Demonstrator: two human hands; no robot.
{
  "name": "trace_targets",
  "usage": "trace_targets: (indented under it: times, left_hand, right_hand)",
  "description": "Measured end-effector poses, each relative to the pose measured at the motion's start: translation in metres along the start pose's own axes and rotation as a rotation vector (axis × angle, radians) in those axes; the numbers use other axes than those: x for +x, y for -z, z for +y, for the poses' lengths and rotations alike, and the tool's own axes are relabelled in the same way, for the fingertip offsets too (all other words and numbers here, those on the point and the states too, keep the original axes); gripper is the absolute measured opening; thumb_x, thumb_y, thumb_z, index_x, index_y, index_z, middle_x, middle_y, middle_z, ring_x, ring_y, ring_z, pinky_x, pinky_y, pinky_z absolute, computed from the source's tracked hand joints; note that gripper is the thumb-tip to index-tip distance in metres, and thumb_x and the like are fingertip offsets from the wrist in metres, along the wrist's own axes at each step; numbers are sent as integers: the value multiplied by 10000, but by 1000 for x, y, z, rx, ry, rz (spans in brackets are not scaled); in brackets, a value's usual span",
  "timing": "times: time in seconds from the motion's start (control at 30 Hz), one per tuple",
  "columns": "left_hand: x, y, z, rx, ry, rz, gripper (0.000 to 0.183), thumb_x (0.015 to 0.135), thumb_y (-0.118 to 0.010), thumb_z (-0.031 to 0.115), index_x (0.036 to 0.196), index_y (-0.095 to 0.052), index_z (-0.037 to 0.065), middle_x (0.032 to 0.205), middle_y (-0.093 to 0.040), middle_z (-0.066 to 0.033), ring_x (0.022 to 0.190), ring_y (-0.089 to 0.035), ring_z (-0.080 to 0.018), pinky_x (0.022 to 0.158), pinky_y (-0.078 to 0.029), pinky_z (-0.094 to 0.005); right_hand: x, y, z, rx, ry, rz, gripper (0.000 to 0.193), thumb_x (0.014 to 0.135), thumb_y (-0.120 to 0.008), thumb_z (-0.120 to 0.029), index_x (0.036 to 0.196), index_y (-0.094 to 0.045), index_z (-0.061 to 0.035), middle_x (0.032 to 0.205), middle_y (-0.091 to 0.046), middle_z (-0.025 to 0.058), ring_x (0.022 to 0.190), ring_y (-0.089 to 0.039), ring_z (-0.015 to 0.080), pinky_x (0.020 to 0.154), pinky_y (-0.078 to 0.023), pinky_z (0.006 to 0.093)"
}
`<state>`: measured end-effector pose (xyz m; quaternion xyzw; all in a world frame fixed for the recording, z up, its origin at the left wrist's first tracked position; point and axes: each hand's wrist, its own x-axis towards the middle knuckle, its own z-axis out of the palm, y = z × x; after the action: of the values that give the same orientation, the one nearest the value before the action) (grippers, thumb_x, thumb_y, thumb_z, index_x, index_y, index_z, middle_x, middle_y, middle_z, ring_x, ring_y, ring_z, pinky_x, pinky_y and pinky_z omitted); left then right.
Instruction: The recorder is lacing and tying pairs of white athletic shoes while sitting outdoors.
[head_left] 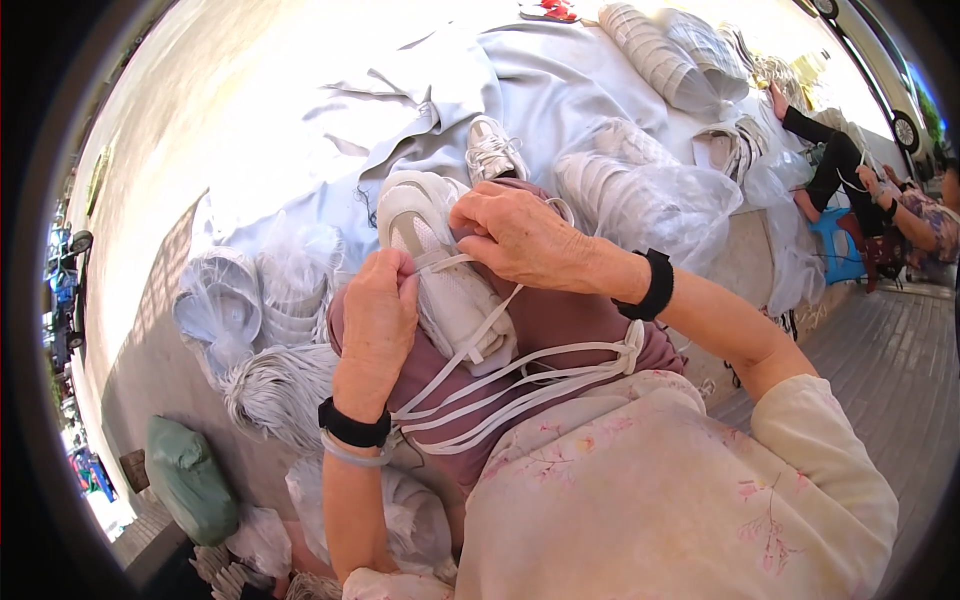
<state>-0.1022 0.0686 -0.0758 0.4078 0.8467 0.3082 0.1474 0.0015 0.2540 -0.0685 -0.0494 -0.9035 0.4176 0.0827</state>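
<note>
Lying on lap (578,318), white shoe (466,312) between hands (525,238) pinching lace (443,263).

Wears pale cream top (640,490), printed with pink floral sprigs (765,525), loose sleeve (825,450) ending near right elbow, mauve lower garment (568,318), wide black band (353,427) plus narrow pale ring (365,459) on left wrist, matching band (650,284) on right wrist.

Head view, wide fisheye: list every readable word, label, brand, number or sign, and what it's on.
No text is readable anywhere.
Off-white lace-up shoe on the lap: no legible lettering.
Translucent plastic bag around pale shoes: no legible print.
Dull green bag: none legible.
Pale vehicle at the right rim: any markings too small and blurred.
</note>
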Motion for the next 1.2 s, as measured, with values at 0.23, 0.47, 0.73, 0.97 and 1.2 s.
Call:
trace_targets:
  times: [0.23, 0.47, 0.73, 0.97, 1.2]
  left_hand:
    - [7, -3, 15, 256, -89, -63, 102, 817, -576, 65, 880, -506, 27, 848, -569, -170, 775, -570, -388, 650, -452, -451]
    - [-1, 13, 18, 236, -116, -122, 81, 809, -550, 37, 869, -503, 11, 823, -554, -182, 746, -560, -379, 659, -451, -435]
    - [-42, 19, 7, -59, 45, 55, 43, 848, -554, 25, 867, -564, -12, 729, -594, -153, 565, -552, -278, 543, -467, -344]
    - [-53, 24, 25, -627, 487, 263, 221, 961, -460, 124, 1127, -535, -1, 927, -655, -92, 366, -414, -36, 336, -387, -197]
    - [-64, 22, 7, -1152, 528, 286, 211, 939, -502, 99, 1111, -520, -23, 954, -646, -110, 579, -578, -86, 529, -536, -244]
  right_hand:
    - [-2, -8, 0, 46, 56, 19, 173, 800, -584, -101, 917, -584, 26, 893, -585, 181, 851, -582, 346, 763, -458, 400]
    - [0, -4, -9, 62, 79, 39, 153, 824, -569, -83, 933, -590, 22, 845, -578, 182, 822, -583, 339, 735, -462, 394]
    - [5, -43, -26, -133, 242, -184, 131, 808, -571, -59, 919, -595, 6, 966, -513, 145, 811, -608, 320, 690, -509, 380]
    - [9, -54, -28, -305, 354, -196, 119, 763, -576, -62, 859, -595, 7, 925, -491, 138, 813, -622, 287, 681, -514, 364]
    - [9, -58, -38, -448, 406, -204, 74, 717, -606, -66, 748, -588, 0, 915, -500, 139, 804, -624, 286, 692, -514, 374]
